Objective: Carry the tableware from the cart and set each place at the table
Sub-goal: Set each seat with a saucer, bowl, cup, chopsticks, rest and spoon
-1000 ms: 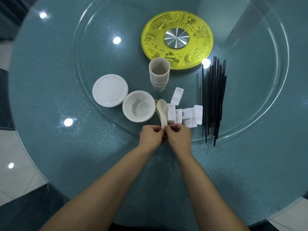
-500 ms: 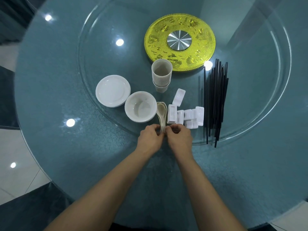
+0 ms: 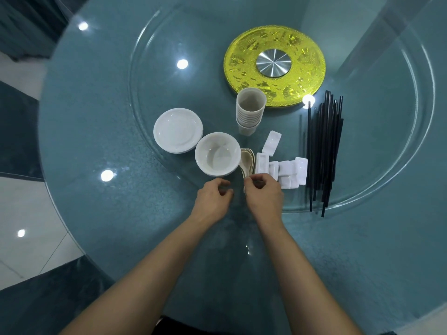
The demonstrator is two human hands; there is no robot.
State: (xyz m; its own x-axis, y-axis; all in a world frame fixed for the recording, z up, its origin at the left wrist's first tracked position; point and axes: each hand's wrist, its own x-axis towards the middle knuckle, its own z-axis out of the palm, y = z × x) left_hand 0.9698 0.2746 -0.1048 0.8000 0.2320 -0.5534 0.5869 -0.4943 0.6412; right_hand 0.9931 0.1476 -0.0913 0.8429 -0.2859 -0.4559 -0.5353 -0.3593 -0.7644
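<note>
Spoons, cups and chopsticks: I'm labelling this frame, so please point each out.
spoons (image 3: 246, 162), head view, bowl of the top spoon.
stack of cups (image 3: 250, 117), head view, near side wall of the stack.
chopsticks (image 3: 324, 151), head view, middle of the black bundle.

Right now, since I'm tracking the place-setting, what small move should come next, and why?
Probably lift one spoon off the nested stack. The right hand pinches the spoons by their handle ends beside the bowl, the left hand hovers free, holding nothing, and all the tableware sits bunched on the glass turntable.
</note>
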